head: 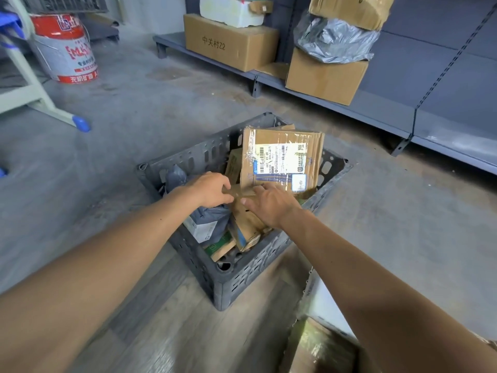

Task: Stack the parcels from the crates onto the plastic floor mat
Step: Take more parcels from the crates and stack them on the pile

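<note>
A dark grey plastic crate [236, 278] stands on the floor in front of me, filled with several parcels. A flat cardboard parcel [282, 157] with a white shipping label leans upright at its far side. My left hand [209, 189] and my right hand [269, 205] both reach into the crate and meet at a small brown cardboard box [242, 193] in the middle, fingers curled on its top edges. A grey plastic mailer bag [207, 222] lies under my left wrist. A white floor mat [320, 297] shows at the lower right, with a parcel [320, 348] on it.
A low grey shelf [390, 109] runs along the right wall with large cardboard boxes [231, 41] and a grey bagged bundle [333, 41]. A red and white paint bucket [67, 47] stands at the far left beside a pale metal frame [35, 90].
</note>
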Available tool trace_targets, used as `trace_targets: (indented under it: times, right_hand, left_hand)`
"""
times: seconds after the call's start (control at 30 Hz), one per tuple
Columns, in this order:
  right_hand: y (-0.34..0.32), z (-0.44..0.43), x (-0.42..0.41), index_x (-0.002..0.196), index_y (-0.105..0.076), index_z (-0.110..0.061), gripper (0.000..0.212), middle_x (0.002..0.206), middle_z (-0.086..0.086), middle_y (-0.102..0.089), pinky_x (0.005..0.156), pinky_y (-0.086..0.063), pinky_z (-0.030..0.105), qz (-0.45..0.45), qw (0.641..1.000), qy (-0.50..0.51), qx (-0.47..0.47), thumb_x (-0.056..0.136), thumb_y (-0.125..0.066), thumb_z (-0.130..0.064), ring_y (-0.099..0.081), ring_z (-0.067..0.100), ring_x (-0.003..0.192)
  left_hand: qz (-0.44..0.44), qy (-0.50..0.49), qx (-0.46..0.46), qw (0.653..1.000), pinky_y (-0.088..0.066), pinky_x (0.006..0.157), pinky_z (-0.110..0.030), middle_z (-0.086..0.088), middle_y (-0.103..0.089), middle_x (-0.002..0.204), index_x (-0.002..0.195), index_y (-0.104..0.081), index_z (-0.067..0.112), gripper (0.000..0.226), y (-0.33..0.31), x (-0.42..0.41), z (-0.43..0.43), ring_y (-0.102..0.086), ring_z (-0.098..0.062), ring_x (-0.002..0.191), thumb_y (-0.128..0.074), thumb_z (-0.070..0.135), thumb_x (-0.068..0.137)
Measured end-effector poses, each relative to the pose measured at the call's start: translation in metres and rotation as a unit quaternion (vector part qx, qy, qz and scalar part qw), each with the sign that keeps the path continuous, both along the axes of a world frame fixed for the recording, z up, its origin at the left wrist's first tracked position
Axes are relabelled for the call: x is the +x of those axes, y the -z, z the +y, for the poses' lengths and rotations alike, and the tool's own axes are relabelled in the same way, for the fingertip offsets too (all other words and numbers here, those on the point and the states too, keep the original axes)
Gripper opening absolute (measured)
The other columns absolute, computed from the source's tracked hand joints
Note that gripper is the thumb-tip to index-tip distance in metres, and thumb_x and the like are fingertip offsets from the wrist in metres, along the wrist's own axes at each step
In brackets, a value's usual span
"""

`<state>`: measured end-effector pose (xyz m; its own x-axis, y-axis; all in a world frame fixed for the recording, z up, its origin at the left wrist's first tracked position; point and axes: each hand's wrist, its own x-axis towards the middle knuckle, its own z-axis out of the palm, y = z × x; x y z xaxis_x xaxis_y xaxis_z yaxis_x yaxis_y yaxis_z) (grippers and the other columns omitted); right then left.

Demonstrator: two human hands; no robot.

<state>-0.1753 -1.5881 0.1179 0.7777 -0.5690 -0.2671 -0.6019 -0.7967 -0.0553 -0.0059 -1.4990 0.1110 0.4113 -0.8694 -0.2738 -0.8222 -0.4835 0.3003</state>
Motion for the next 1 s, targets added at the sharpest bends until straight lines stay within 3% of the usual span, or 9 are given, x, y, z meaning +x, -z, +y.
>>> trace_targets:
  times: [0.1,0.2,0.3,0.37,0.43,0.53,0.7,0.9,1.0]
  right_hand:
    - [-0.005,0.008,0.013,0.142,-0.045,-0.014,0.058,0.138,0.012,-0.053,0.094,-0.044,0.04,0.013,1.0,0.003,0.014,0.102,-0.031,-0.053,-0.053,0.031,0.122]
    - [-0.003,0.02,0.026,0.131,-0.052,-0.009,0.054,0.13,0.012,-0.058,0.093,-0.046,0.039,0.048,0.99,0.018,0.134,0.102,-0.035,-0.05,-0.056,0.032,0.117]
    - [0.016,0.032,0.041,0.108,-0.06,-0.005,0.062,0.105,0.018,-0.071,0.084,-0.056,0.04,0.005,0.941,0.118,0.316,0.094,-0.044,-0.063,-0.067,0.029,0.088]
    - [0.022,0.038,0.05,0.112,-0.057,-0.003,0.062,0.096,0.016,-0.071,0.084,-0.059,0.041,-0.04,0.899,0.189,0.393,0.094,-0.045,-0.061,-0.068,0.028,0.079]
    - [0.024,0.044,0.055,0.121,-0.053,-0.001,0.059,0.095,0.02,-0.067,0.087,-0.058,0.044,-0.074,0.856,0.246,0.448,0.097,-0.046,-0.055,-0.068,0.03,0.08]
    - [0.026,0.054,0.057,0.14,-0.042,-0.003,0.065,0.116,0.028,-0.063,0.083,-0.059,0.044,-0.071,0.802,0.297,0.514,0.095,-0.057,-0.048,-0.069,0.036,0.1]
    - [0.035,0.065,0.058,0.153,-0.023,-0.006,0.069,0.146,0.028,-0.042,0.101,-0.049,0.049,-0.057,0.71,0.333,0.618,0.099,-0.057,-0.034,-0.058,0.034,0.123]
    - [0.035,0.064,0.059,0.146,-0.035,-0.01,0.054,0.145,0.009,-0.05,0.097,-0.051,0.045,-0.093,0.705,0.333,0.619,0.101,-0.051,-0.036,-0.062,0.032,0.119]
    - [0.026,0.055,0.047,0.144,-0.037,-0.013,0.053,0.139,0.011,-0.056,0.093,-0.053,0.045,-0.118,0.703,0.336,0.616,0.1,-0.051,-0.039,-0.064,0.034,0.114]
  left_hand:
    - [-0.038,-0.06,-0.009,0.997,-0.039,0.106,-0.046,-0.011,-0.046,0.146,0.143,-0.048,0.023,0.059,0.006,0.015,-0.002,-0.04,-0.032,0.135,-0.06,0.051,0.092]
    - [-0.068,-0.128,0.022,0.989,-0.033,0.111,-0.048,-0.015,-0.037,0.153,0.147,-0.043,0.019,0.065,0.009,0.035,-0.002,-0.031,-0.036,0.141,-0.056,0.053,0.093]
    - [-0.108,-0.15,0.057,0.981,-0.033,0.108,-0.049,-0.013,-0.037,0.15,0.144,-0.043,0.018,0.061,0.015,0.05,-0.003,-0.03,-0.034,0.139,-0.053,0.052,0.095]
    - [-0.131,-0.146,0.062,0.979,-0.035,0.107,-0.05,-0.013,-0.037,0.15,0.144,-0.044,0.017,0.058,0.016,0.051,-0.005,-0.031,-0.034,0.138,-0.054,0.047,0.095]
    - [-0.131,-0.148,0.081,0.977,-0.037,0.105,-0.048,-0.014,-0.042,0.149,0.143,-0.045,0.015,0.054,0.019,0.051,-0.005,-0.038,-0.035,0.136,-0.055,0.041,0.096]
    - [-0.101,-0.175,0.147,0.968,-0.042,0.103,-0.043,-0.016,-0.046,0.148,0.142,-0.048,0.013,0.056,0.03,0.052,0.002,-0.043,-0.036,0.135,-0.055,0.044,0.096]
    - [-0.081,-0.203,0.192,0.957,-0.048,0.098,-0.041,-0.014,-0.048,0.147,0.141,-0.048,0.011,0.066,0.03,0.056,0.005,-0.051,-0.034,0.129,-0.05,0.057,0.094]
    - [-0.108,-0.216,0.179,0.954,-0.047,0.083,-0.036,-0.014,-0.053,0.141,0.136,-0.054,0.009,0.07,0.015,0.058,-0.001,-0.057,-0.032,0.119,-0.049,0.063,0.092]
    - [-0.148,-0.191,0.149,0.959,-0.048,0.093,-0.038,-0.011,-0.056,0.139,0.13,-0.058,0.013,0.066,-0.003,0.056,-0.003,-0.058,-0.031,0.119,-0.049,0.064,0.089]
